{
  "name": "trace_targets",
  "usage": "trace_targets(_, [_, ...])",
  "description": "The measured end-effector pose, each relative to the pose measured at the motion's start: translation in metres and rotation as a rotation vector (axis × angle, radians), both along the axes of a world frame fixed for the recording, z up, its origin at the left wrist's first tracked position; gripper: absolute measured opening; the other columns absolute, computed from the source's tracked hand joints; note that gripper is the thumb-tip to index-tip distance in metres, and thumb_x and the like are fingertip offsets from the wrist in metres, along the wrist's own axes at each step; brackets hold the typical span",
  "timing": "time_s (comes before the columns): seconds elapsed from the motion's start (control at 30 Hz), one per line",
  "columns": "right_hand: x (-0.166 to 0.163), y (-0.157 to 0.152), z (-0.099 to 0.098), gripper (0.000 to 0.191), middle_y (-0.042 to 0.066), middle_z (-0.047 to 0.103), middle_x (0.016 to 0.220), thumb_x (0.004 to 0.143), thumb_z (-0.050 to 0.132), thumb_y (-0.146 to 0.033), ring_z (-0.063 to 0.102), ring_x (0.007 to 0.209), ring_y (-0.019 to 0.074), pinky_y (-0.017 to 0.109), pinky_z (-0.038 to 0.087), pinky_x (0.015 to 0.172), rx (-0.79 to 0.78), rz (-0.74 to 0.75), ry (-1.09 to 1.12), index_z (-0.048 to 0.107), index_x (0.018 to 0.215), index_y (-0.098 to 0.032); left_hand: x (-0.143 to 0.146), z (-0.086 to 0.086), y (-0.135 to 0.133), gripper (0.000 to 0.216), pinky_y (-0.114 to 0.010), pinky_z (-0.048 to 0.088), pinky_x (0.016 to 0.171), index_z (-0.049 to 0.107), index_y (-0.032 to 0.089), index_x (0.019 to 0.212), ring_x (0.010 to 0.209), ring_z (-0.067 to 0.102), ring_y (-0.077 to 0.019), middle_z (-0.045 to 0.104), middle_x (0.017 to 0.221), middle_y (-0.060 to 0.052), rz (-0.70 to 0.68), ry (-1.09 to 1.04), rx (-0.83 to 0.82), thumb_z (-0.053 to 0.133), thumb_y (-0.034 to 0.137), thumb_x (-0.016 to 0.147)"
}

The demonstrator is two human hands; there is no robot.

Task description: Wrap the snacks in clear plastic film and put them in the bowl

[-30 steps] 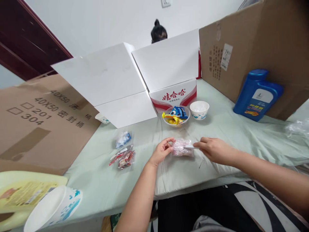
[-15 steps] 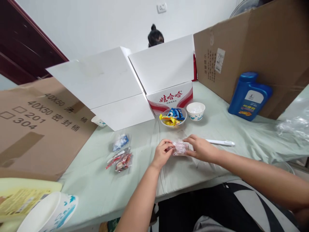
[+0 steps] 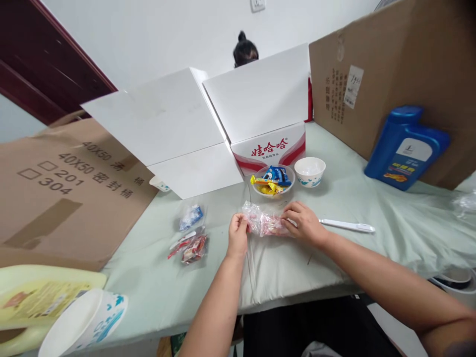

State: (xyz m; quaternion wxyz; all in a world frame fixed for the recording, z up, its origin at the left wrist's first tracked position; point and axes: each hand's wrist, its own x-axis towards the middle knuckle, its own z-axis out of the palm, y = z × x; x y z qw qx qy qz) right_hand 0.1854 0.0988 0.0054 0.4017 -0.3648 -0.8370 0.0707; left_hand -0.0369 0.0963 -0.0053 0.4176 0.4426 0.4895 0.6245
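Packet (image 3: 272, 224), near side of plastic bowl (image 3: 269, 196) | left hand (image 3: 238, 234): grip narrow, pinching one end | right hand (image 3: 304, 224): grip holding other end | risk: uneven pull could split plastic, spilling contents

Our left hand (image 3: 238, 233) and right hand (image 3: 303, 225) are bare, as are both slim, rounded forearms (image 3: 215, 302). Below, we wear plain, matte black cloth clothing (image 3: 297, 327) across the lap, with a small patch of grey fabric (image 3: 320, 350) at the bottom edge.
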Motion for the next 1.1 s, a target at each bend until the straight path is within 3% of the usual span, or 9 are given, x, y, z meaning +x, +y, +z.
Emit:
trace_targets(0.17, [-0.008, -0.002, -0.005, 0.058, 0.015, 0.059, 0.119, 0.078, 0.070, -0.043, 0.052, 0.107, 0.0288, 0.045, 0.043, 0.091, -0.074, 0.099, -0.048, 0.051, 0.127, -0.017, 0.001, 0.001, -0.003, 0.053, -0.020, 0.039, 0.053, 0.057, 0.020, 0.106, 0.054, 0.049, -0.0081, 0.058, 0.070, 0.004, -0.163, 0.015, -0.021, 0.073, 0.053, 0.069])
trace_targets(0.27, [-0.007, -0.003, -0.003, 0.020, 0.011, 0.065, 0.099, 0.086, 0.059, -0.029, 0.055, 0.094, 0.0249, 0.040, 0.043, 0.083, -0.110, 0.058, -0.072, 0.063, 0.103, -0.018, 0.003, 0.001, -0.004, 0.055, -0.021, 0.043, 0.060, 0.062, 0.018, 0.104, 0.066, 0.056, -0.0114, 0.063, 0.077, 0.001, -0.214, 0.146, -0.019, 0.081, 0.046, 0.060])
trace_targets(0.4, [0.005, 0.003, 0.007, 0.016, 0.008, 0.063, 0.085, 0.090, 0.045, -0.022, 0.055, 0.084, 0.0210, 0.034, 0.044, 0.079, -0.140, -0.078, 0.127, 0.060, 0.086, -0.019, -0.006, -0.001, 0.004, 0.033, -0.021, 0.041, 0.055, 0.063, 0.015, 0.078, 0.058, 0.053, -0.0098, 0.058, 0.064, 0.003, 0.039, 0.210, -0.058, 0.074, 0.042, 0.064])
trace_targets(0.57, [0.022, 0.020, 0.006, 0.016, 0.006, 0.060, 0.082, 0.086, 0.042, -0.030, 0.055, 0.077, 0.0205, 0.033, 0.046, 0.072, -0.291, -0.360, 0.402, 0.055, 0.082, -0.021, -0.026, -0.007, 0.014, 0.026, -0.018, 0.033, 0.046, 0.055, 0.017, 0.077, 0.047, 0.044, -0.0062, 0.051, 0.060, 0.006, 0.251, 0.188, -0.050, 0.065, 0.040, 0.070])
trace_targets(0.67, [0.028, 0.028, 0.002, 0.011, 0.007, 0.059, 0.084, 0.080, 0.043, -0.026, 0.055, 0.082, 0.0228, 0.036, 0.047, 0.076, -0.338, -0.482, 0.417, 0.053, 0.083, -0.021, -0.035, -0.006, 0.015, 0.021, -0.019, 0.038, 0.054, 0.054, 0.019, 0.084, 0.056, 0.050, -0.0077, 0.053, 0.069, 0.005, 0.379, 0.214, -0.018, 0.064, 0.032, 0.071])
trace_targets(0.8, [0.028, 0.026, 0.003, 0.026, 0.014, 0.058, 0.106, 0.079, 0.044, -0.020, 0.052, 0.107, 0.0274, 0.043, 0.041, 0.096, -0.134, -0.525, 0.360, 0.053, 0.104, -0.018, -0.034, 0.003, 0.008, 0.019, -0.026, 0.043, 0.072, 0.057, 0.020, 0.095, 0.081, 0.056, -0.0138, 0.059, 0.088, -0.001, 0.548, 0.456, 0.163, 0.061, 0.022, 0.076])
trace_targets(0.93, [0.019, 0.023, 0.001, 0.033, 0.016, 0.056, 0.118, 0.087, 0.047, -0.030, 0.051, 0.114, 0.0279, 0.045, 0.041, 0.099, -0.122, -0.357, 0.245, 0.051, 0.117, -0.017, -0.020, 0.003, 0.003, 0.029, -0.038, 0.041, 0.090, 0.059, 0.018, 0.115, 0.104, 0.056, -0.0232, 0.065, 0.105, -0.010, 0.257, 0.936, 0.388, 0.050, 0.027, 0.089])
trace_targets(1.03, [0.018, 0.026, -0.003, 0.047, 0.019, 0.053, 0.127, 0.086, 0.053, -0.034, 0.051, 0.115, 0.0291, 0.043, 0.044, 0.095, -0.316, -0.378, 0.098, 0.048, 0.128, -0.013, -0.013, -0.001, 0.004, 0.040, -0.045, 0.037, 0.093, 0.056, 0.019, 0.126, 0.108, 0.054, -0.0282, 0.066, 0.105, -0.011, 0.139, 1.147, 0.315, 0.054, 0.030, 0.088])
trace_targets(1.1, [0.020, 0.028, -0.002, 0.050, 0.018, 0.057, 0.124, 0.086, 0.055, -0.032, 0.054, 0.111, 0.0279, 0.040, 0.044, 0.094, -0.414, -0.386, -0.004, 0.049, 0.131, -0.012, -0.013, -0.003, 0.004, 0.030, -0.045, 0.038, 0.090, 0.066, 0.022, 0.113, 0.097, 0.056, -0.0275, 0.067, 0.091, -0.008, 0.151, 1.225, 0.273, 0.057, 0.026, 0.085])
